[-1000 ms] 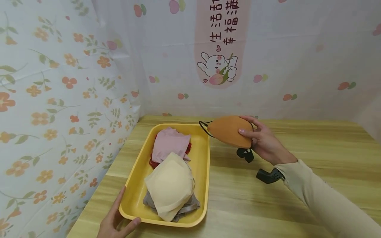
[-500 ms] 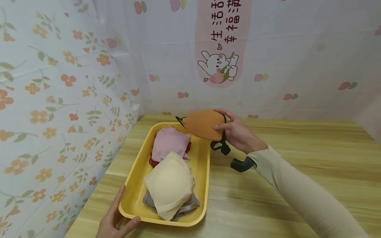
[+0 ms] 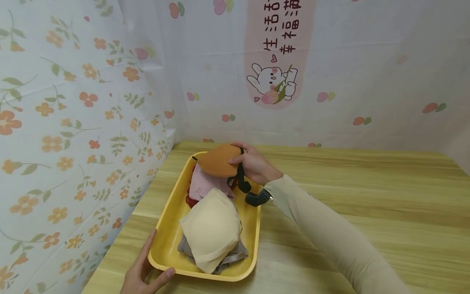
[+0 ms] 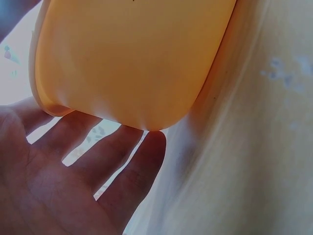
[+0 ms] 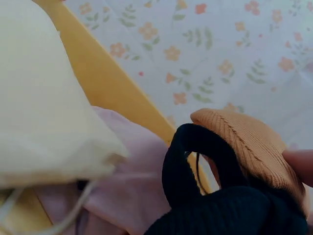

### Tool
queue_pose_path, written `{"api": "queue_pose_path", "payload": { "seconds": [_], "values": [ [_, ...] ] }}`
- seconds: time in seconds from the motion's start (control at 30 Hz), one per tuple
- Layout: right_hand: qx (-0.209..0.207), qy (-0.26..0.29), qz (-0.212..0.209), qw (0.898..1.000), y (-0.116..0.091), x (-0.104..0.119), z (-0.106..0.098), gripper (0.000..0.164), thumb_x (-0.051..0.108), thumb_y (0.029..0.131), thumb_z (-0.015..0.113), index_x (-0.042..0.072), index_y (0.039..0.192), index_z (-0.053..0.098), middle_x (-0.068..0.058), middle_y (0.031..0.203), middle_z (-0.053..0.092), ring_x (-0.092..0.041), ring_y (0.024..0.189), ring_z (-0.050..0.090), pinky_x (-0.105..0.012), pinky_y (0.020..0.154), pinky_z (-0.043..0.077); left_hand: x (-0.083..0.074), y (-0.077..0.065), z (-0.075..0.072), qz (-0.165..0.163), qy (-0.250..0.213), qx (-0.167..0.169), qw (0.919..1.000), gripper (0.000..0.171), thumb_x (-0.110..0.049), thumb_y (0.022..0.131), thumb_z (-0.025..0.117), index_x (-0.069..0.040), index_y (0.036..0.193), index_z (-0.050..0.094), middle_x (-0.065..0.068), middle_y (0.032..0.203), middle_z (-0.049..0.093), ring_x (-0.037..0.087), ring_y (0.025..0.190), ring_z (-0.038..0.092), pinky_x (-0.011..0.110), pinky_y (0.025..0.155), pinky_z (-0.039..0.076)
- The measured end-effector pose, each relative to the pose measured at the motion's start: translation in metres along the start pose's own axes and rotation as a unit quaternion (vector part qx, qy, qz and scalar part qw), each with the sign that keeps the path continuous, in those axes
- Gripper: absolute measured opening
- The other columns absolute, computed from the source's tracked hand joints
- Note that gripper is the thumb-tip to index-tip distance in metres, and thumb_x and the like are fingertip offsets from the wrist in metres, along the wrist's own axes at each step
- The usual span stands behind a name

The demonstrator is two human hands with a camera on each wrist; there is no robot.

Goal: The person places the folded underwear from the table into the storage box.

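My right hand (image 3: 257, 164) pinches an orange bra (image 3: 219, 161), folded to one cup, by its right end. Black straps (image 5: 203, 152) hang from it; one forms a loop in the right wrist view. The bra is over the far end of a yellow plastic bin (image 3: 258, 228), overlapping a pink folded garment (image 3: 202, 183). A cream bra (image 3: 211, 228) lies on a grey garment (image 3: 236, 253) nearer the front. My left hand (image 3: 141, 267) rests at the bin's front left corner, thumb by the front rim. In the left wrist view its fingers (image 4: 139, 171) are straight against the outer wall.
Something red (image 3: 191, 201) shows under the pink garment. The bin stands on a wood-grain table (image 3: 349, 196). A flowered cloth (image 3: 73, 134) hangs along the left, and another printed cloth (image 3: 349, 73) hangs behind. A dark wrist device (image 3: 257, 198) sticks out by the right cuff.
My right hand has carried the orange bra leftward, from beside the bin to over its far end, above the pink garment. The left hand keeps its place at the corner.
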State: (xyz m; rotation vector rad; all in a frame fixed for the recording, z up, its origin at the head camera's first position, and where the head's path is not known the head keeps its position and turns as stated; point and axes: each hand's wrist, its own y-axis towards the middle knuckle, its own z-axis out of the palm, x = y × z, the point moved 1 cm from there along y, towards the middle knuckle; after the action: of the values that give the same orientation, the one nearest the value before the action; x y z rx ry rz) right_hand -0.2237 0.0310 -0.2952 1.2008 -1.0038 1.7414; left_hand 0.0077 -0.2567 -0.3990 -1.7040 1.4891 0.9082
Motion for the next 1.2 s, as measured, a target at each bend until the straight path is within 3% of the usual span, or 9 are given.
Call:
{"api": "queue_pose_path", "payload": {
  "seconds": [0.2,0.37,0.5,0.77,0.83,0.9,1.0,1.1,1.2],
  "values": [
    [-0.032,-0.029,0.016,0.999,0.013,-0.02,0.019,0.07,-0.008,0.093,0.057,0.015,0.154,0.033,-0.017,0.155,0.038,-0.035,0.138,0.047,-0.048,0.111,0.047,0.0,0.001,0.002,0.007,0.0,-0.003,1.0,0.104,-0.019,0.085,0.081,-0.024,0.163,0.012,0.027,0.158,0.037,-0.019,0.108,0.049,0.011,0.086,0.047],
    [-0.056,-0.149,-0.004,0.987,0.014,-0.03,0.026,0.07,0.0,0.092,0.064,0.017,0.154,0.036,-0.016,0.153,0.041,-0.036,0.134,0.049,-0.049,0.108,0.049,-0.004,0.0,0.002,-0.003,0.004,-0.001,1.0,0.104,-0.022,0.085,0.081,-0.023,0.163,0.013,0.025,0.158,0.038,-0.018,0.107,0.049,0.011,0.086,0.047],
    [-0.057,-0.252,-0.021,0.966,0.013,-0.031,0.027,0.068,0.008,0.091,0.069,0.013,0.152,0.04,-0.015,0.152,0.045,-0.036,0.135,0.049,-0.049,0.109,0.048,-0.004,0.001,0.002,0.0,0.009,-0.001,1.0,0.103,-0.023,0.086,0.08,-0.026,0.163,0.012,0.023,0.158,0.039,-0.019,0.108,0.049,0.012,0.086,0.048],
    [-0.048,-0.413,-0.023,0.909,0.005,-0.028,0.025,0.066,0.022,0.093,0.069,0.01,0.152,0.042,-0.014,0.151,0.051,-0.035,0.133,0.052,-0.049,0.111,0.047,-0.003,0.002,0.003,-0.006,0.007,0.003,1.0,0.103,-0.023,0.086,0.08,-0.027,0.163,0.012,0.024,0.159,0.038,-0.018,0.109,0.049,0.012,0.086,0.048],
    [-0.044,-0.435,-0.018,0.899,0.005,-0.027,0.024,0.065,0.025,0.094,0.067,0.01,0.152,0.042,-0.014,0.151,0.051,-0.034,0.134,0.052,-0.048,0.111,0.047,-0.004,0.001,0.002,-0.01,0.014,0.004,0.9998,0.103,-0.024,0.086,0.08,-0.028,0.163,0.012,0.023,0.158,0.039,-0.013,0.111,0.053,0.013,0.086,0.048],
    [-0.038,-0.445,-0.009,0.895,0.004,-0.025,0.022,0.065,0.027,0.095,0.066,0.01,0.153,0.041,-0.014,0.151,0.05,-0.033,0.134,0.052,-0.047,0.109,0.048,-0.005,0.002,0.0,-0.007,0.024,0.006,0.9997,0.103,-0.025,0.086,0.08,-0.028,0.163,0.011,0.026,0.157,0.04,0.002,0.115,0.061,0.019,0.087,0.053],
    [-0.026,-0.435,0.01,0.9,0.004,-0.02,0.02,0.066,0.03,0.097,0.064,0.012,0.155,0.037,-0.014,0.149,0.051,-0.029,0.122,0.058,-0.044,0.096,0.055,-0.006,0.004,-0.006,0.006,0.062,0.008,0.998,0.103,-0.029,0.086,0.08,-0.028,0.163,0.012,0.028,0.156,0.04,0.031,0.12,0.065,0.032,0.088,0.059],
    [-0.013,-0.426,0.024,0.904,0.001,-0.015,0.015,0.069,0.032,0.099,0.062,0.014,0.158,0.031,-0.017,0.138,0.059,-0.034,0.105,0.064,-0.046,0.085,0.058,-0.007,0.006,-0.012,0.021,0.109,0.017,0.9937,0.101,-0.036,0.087,0.078,-0.026,0.163,0.013,0.027,0.158,0.037,0.045,0.128,0.057,0.043,0.093,0.058],
    [0.003,-0.472,-0.003,0.882,-0.007,-0.008,0.006,0.068,0.035,0.099,0.06,0.01,0.157,0.034,-0.017,0.138,0.06,-0.036,0.11,0.064,-0.048,0.092,0.056,-0.009,0.01,-0.02,0.033,0.144,0.042,0.9881,0.096,-0.039,0.09,0.075,-0.018,0.163,0.016,0.028,0.162,0.029,0.051,0.137,0.044,0.052,0.098,0.054]
  ]
}}
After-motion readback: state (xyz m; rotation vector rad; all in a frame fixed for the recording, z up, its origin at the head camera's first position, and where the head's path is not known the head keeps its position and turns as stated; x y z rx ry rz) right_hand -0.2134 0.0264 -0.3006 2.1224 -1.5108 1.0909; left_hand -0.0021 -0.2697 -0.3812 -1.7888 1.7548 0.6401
